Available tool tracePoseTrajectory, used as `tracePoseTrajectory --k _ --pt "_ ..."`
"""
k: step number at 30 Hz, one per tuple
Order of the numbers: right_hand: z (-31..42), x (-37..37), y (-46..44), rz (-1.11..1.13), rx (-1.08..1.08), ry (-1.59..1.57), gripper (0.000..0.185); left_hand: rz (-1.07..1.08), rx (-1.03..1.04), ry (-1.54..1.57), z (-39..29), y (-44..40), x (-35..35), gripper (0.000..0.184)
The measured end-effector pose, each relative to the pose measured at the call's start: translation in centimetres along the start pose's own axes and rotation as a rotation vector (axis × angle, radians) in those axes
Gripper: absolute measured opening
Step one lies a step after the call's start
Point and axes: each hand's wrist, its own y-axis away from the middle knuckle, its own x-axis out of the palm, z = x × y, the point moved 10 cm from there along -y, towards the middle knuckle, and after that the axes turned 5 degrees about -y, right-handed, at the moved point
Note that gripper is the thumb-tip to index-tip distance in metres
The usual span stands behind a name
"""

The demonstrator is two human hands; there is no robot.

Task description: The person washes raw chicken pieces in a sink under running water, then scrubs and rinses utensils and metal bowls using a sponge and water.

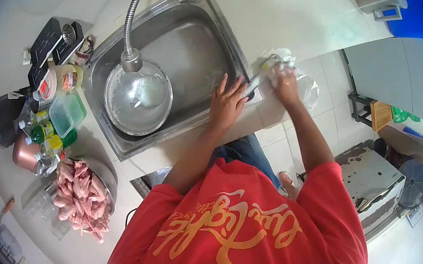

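My left hand (226,104) lies on the right rim of the steel sink (129,153), fingers stretched out and apart. Close to its fingertips, a pale, narrow piece (256,82) with a dark end crosses the sink's corner; its kind is unclear. Past the rim, my right hand (285,84) is closed and covered in white suds. Something yellow-green (269,63) shows beside its fingers amid the foam, but what the hand grips is hidden. A white plastic bag (308,91) hangs just below that hand. Inside the sink sits a round metal bowl (136,114), under the flexible faucet (132,12).
Raw chicken pieces (81,200) are heaped in a metal bowl on the left counter. Bottles (44,130), a green plastic tub (68,111) and black racks (45,48) crowd the sink's left side. To the right are a tiled floor and a rusty white cabinet (369,178).
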Motion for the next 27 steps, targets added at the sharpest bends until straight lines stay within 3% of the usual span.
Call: tracePoseTrajectory --k 3,4,5,7,10,11,13,16,19,20,23,24,27 --pt "-4.7 -1.5 -1.4 -0.145 0.334 -0.073 0.048 -0.016 -0.009 0.047 -0.3 0.4 -0.2 0.041" --pt "-3.5 -0.7 -1.4 -0.115 0.286 0.023 0.051 -0.019 -0.015 0.060 -0.2 0.6 -0.1 0.041" --pt "-2.1 1.9 -0.2 -0.012 0.108 0.156 0.053 -0.030 -0.015 0.071 0.0 0.1 0.0 0.042" --pt "1.8 1.2 1.1 -0.058 -0.230 0.028 0.053 -0.059 0.004 0.070 0.4 0.0 0.1 0.040" --pt "-6.1 -0.5 -1.6 -0.041 0.355 0.081 0.053 -0.078 0.005 0.088 0.3 0.2 -0.3 0.039" --pt "-4.2 -3.7 -2.9 -0.175 0.319 0.083 0.052 -0.082 0.006 0.095 0.1 0.2 -0.5 0.039" --pt "-3.9 -1.8 -2.9 -0.177 0.278 0.128 0.050 -0.114 0.016 0.069 -0.2 -0.1 -0.9 0.037" --pt "-3.8 -2.6 0.7 -0.572 0.430 -0.118 0.047 -0.105 -0.023 0.198 0.4 0.3 -1.2 0.032" --pt "-5.8 -3.0 2.3 -0.394 0.775 -0.329 0.043 -0.123 -0.063 0.281 1.4 0.2 -1.3 0.029" --pt "-4.9 -2.9 2.2 -0.358 0.727 -0.244 0.041 -0.132 -0.071 0.285 1.7 0.4 -1.3 0.028" --pt "1.9 -1.4 1.2 -0.181 0.282 -0.285 0.040 -0.005 -0.213 0.340 2.5 0.4 -0.3 0.029" --pt "4.1 1.3 1.2 0.026 0.106 -0.239 0.036 0.018 -0.187 0.302 2.4 0.4 -0.1 0.030" --pt "6.9 1.9 1.6 0.051 -0.268 -0.061 0.036 0.084 -0.190 0.256 2.9 0.1 0.8 0.032"
